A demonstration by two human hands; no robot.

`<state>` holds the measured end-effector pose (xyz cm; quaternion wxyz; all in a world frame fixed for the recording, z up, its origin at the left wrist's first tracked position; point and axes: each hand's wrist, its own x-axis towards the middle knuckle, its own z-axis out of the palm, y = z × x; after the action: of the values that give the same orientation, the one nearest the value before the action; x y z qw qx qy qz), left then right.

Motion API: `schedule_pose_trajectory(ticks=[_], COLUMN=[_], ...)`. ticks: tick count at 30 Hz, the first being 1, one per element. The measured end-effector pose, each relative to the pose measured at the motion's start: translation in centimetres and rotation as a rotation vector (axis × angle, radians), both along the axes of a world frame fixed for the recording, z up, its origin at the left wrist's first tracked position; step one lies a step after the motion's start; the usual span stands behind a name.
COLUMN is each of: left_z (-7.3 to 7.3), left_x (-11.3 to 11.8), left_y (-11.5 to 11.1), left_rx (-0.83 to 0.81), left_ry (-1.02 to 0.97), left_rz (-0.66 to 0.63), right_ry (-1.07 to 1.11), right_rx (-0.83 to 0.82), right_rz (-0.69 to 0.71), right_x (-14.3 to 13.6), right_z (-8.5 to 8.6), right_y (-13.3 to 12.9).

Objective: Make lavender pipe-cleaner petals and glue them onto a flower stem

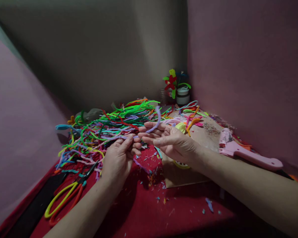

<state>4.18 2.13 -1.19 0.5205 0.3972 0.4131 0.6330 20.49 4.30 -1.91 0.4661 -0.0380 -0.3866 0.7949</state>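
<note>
A lavender pipe cleaner (159, 116) curves upward at its right end above the table. My left hand (120, 155) pinches it between thumb and fingers. My right hand (172, 140) is held palm-up with its fingers stretched out, and the pipe cleaner runs along those fingers without being gripped. Behind both hands spreads a large heap of coloured pipe cleaners (131, 110), mostly green, purple, red and pink. Scissors (75, 190) with one yellow and one red handle lie left of my left forearm, their blades close to the wrist.
A pink hot glue gun (253, 157) lies on the right. Brown cardboard (183, 177) lies under my right hand. Farther back, red and yellow pipe-cleaner flowers (170, 82) stand beside a lidded jar (183, 96). Fuzz scraps dot the red cloth (149, 211). Walls enclose the back and sides.
</note>
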Motion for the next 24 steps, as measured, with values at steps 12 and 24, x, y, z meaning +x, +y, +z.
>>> schedule_pose_trajectory(ticks=[12, 24], left_z=[0.4, 0.7], left_x=[1.1, 0.2], left_y=[-1.4, -0.5], left_rx=[0.002, -0.079], left_ry=[0.252, -0.161], left_rz=[-0.041, -0.061], right_ry=[-0.267, -0.243], right_rx=[0.016, 0.062], right_rz=[-0.166, -0.090], right_x=[-0.3, -0.2], right_z=[-1.0, -1.0], right_y=[0.5, 0.1])
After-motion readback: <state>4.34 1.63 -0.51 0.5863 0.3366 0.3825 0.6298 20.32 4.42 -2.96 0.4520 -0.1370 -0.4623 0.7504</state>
